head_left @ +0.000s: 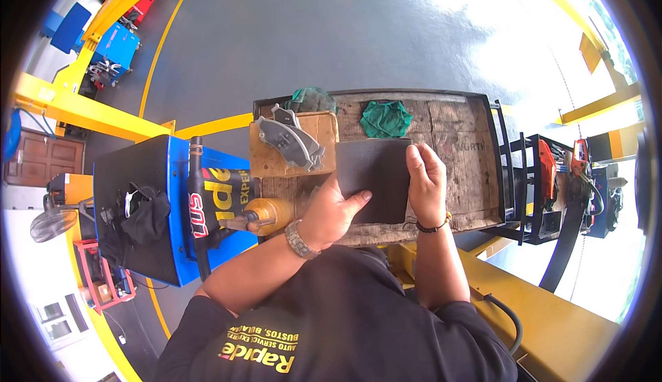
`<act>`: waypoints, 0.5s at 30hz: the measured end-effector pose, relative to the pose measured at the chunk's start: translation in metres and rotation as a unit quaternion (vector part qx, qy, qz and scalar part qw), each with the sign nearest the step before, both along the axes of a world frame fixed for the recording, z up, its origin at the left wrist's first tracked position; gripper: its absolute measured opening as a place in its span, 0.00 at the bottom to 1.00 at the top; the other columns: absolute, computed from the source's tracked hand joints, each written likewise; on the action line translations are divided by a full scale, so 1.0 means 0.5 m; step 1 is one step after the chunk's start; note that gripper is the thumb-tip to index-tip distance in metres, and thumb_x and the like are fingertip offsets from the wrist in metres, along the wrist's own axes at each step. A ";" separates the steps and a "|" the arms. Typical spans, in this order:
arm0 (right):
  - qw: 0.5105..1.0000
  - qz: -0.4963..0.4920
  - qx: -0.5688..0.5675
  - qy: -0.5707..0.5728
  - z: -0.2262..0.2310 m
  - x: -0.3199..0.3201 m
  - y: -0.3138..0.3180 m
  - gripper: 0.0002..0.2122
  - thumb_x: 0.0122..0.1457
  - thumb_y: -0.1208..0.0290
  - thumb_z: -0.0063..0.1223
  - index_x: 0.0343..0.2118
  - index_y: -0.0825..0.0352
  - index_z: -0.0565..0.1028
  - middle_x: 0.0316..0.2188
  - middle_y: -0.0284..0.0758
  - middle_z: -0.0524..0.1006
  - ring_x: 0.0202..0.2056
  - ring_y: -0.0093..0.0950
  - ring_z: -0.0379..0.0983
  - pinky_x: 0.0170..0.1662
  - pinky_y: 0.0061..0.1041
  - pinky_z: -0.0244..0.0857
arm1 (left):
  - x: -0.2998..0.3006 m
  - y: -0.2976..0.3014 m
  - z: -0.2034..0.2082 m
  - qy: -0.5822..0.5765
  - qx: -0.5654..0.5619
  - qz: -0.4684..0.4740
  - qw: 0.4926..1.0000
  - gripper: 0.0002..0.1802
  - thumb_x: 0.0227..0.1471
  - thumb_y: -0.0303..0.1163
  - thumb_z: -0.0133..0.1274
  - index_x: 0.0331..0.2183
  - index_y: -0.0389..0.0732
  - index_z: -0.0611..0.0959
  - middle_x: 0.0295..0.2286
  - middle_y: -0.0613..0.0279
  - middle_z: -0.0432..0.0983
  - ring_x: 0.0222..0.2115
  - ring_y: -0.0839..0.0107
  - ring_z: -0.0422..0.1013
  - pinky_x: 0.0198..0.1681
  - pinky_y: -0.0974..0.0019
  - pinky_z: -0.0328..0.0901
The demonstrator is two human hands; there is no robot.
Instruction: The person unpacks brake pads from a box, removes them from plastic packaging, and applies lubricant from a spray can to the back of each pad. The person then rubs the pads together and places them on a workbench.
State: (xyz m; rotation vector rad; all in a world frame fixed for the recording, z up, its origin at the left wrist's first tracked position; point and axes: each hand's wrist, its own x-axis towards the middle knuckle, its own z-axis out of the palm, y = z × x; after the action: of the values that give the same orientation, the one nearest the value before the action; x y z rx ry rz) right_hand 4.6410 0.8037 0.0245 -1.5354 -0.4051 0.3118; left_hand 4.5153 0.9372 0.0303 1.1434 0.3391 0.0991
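Note:
A dark, flat sheet of sandpaper (378,175) is held up in front of me over the workbench. My left hand (329,211) grips its lower left edge, thumb lying across the face and the other fingers hidden behind. At the right edge, my right hand (429,183) pinches the sheet with its thumb near the upper corner. Just left of the sheet, several grey brake pads (289,141) lie stacked on a brown cardboard box (325,124). A crumpled green cloth (386,118) rests beyond the sheet on the wooden bench top (469,196).
Another green cloth (312,99) sits behind the box. A yellow bottle (270,215) stands at the bench's left end. A blue cabinet (178,209) is to the left, and a black rack (548,196) with orange tools is to the right. Yellow lift posts (89,116) surround the area.

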 end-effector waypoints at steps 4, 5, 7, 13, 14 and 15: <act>1.000 0.008 0.022 0.011 -0.007 0.005 0.002 0.14 0.69 0.66 0.49 0.24 0.64 0.70 0.21 0.19 0.62 0.26 0.11 0.52 0.28 0.15 0.50 | -0.002 0.000 -0.008 -0.012 0.011 -0.012 1.000 0.27 0.58 0.18 0.51 0.58 0.38 0.68 0.54 0.63 0.69 0.55 0.72 0.65 0.60 0.64 0.59; 0.999 0.009 0.043 0.027 -0.008 0.005 0.003 0.14 0.69 0.67 0.50 0.24 0.64 0.70 0.21 0.18 0.62 0.26 0.11 0.52 0.28 0.15 0.49 | -0.001 -0.001 -0.007 -0.016 0.008 -0.015 1.000 0.27 0.58 0.18 0.50 0.58 0.38 0.68 0.54 0.63 0.69 0.55 0.72 0.65 0.60 0.64 0.59; 0.996 0.007 0.081 0.040 -0.010 0.004 0.003 0.13 0.68 0.69 0.51 0.24 0.63 0.70 0.21 0.17 0.62 0.25 0.10 0.51 0.27 0.14 0.47 | -0.001 -0.003 -0.009 -0.019 -0.005 -0.015 1.000 0.27 0.58 0.18 0.49 0.59 0.38 0.68 0.54 0.63 0.69 0.55 0.72 0.65 0.60 0.64 0.59; 0.998 -0.001 0.058 0.034 -0.007 0.012 0.012 0.12 0.67 0.71 0.51 0.25 0.66 0.72 0.21 0.18 0.64 0.25 0.09 0.53 0.26 0.14 0.48 | -0.004 -0.002 -0.020 -0.003 -0.050 -0.021 0.999 0.27 0.59 0.17 0.47 0.59 0.39 0.68 0.55 0.63 0.68 0.55 0.72 0.65 0.60 0.65 0.60; 0.998 -0.008 0.056 0.020 -0.012 0.015 0.011 0.12 0.67 0.71 0.51 0.25 0.66 0.72 0.21 0.18 0.65 0.25 0.09 0.53 0.27 0.14 0.49 | -0.003 -0.003 -0.021 -0.005 -0.056 -0.021 0.998 0.27 0.59 0.17 0.47 0.59 0.39 0.68 0.55 0.63 0.69 0.55 0.72 0.65 0.60 0.65 0.60; 0.998 -0.015 0.053 0.007 -0.022 0.017 0.009 0.12 0.67 0.71 0.52 0.25 0.66 0.72 0.21 0.18 0.65 0.25 0.09 0.54 0.27 0.14 0.49 | -0.003 -0.003 -0.021 -0.006 -0.063 -0.021 0.998 0.27 0.59 0.16 0.47 0.59 0.39 0.68 0.55 0.63 0.69 0.55 0.72 0.65 0.60 0.65 0.60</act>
State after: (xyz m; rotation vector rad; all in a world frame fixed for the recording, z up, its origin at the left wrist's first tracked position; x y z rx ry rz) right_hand 4.6497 0.8084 0.0134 -1.4329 -0.3819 0.2736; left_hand 4.5141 0.9355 0.0197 1.0247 0.3054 0.0468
